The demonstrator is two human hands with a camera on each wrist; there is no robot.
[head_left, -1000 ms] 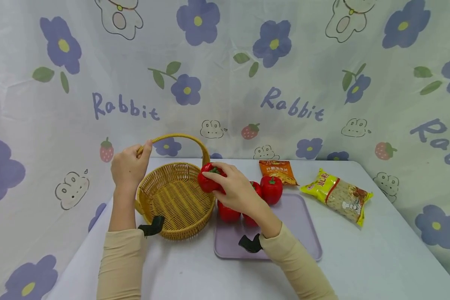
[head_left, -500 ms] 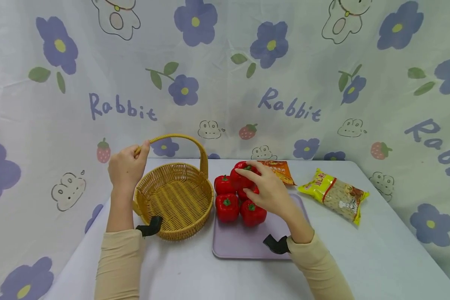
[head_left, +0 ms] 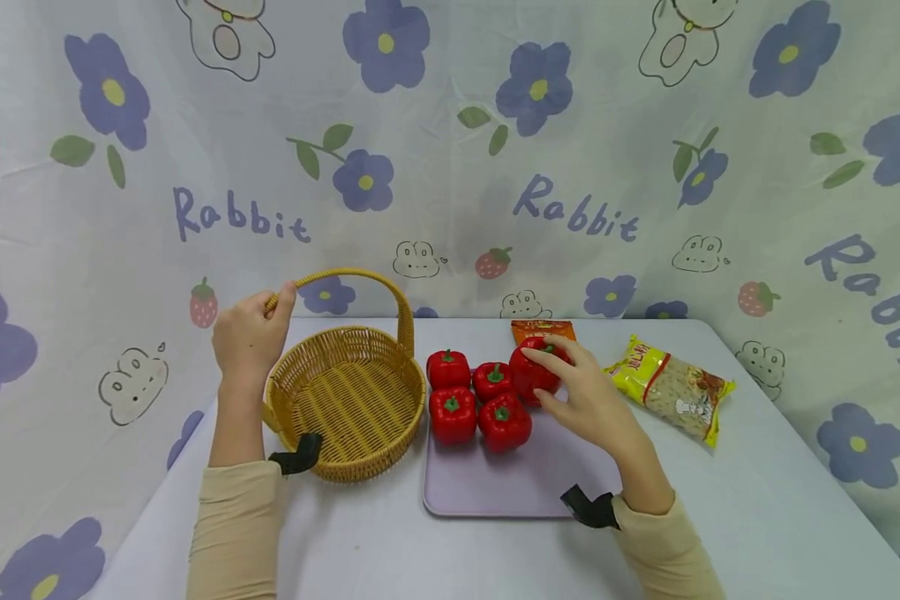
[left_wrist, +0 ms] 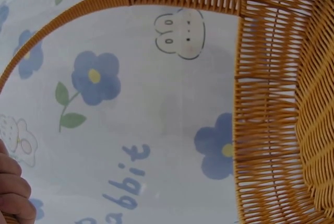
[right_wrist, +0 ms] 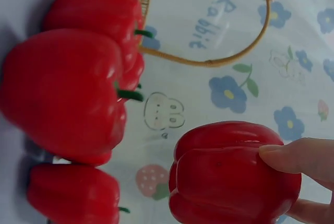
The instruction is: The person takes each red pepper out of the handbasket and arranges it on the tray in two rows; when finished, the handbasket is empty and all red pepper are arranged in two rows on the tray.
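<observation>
My left hand [head_left: 251, 337] grips the arched handle [head_left: 345, 273] of a round wicker basket [head_left: 412, 417]; in the left wrist view only its curled fingers [left_wrist: 14, 187] show at the edge. A red bell pepper [head_left: 528, 375] is held by my right hand [head_left: 588, 400] above the right part of the pepper group. The right wrist view has the thumb [right_wrist: 292, 156] against this bell pepper [right_wrist: 229, 177], with fingers partly hidden behind it. Several more red bell peppers [head_left: 452, 415] with green stems sit on a lilac tray [head_left: 517, 483], right of the basket.
An orange snack bag [head_left: 532, 329] lies behind the tray, partly covered by the held pepper and hand. To the right lies a yellow and clear food packet [head_left: 675, 387]. A printed fabric curtain [head_left: 450, 125] hangs behind the white table [head_left: 390, 550].
My right hand has carried the bell pepper rightward from the basket's right rim, over the other peppers, and latterly lower. My left hand keeps its hold on the basket handle.
</observation>
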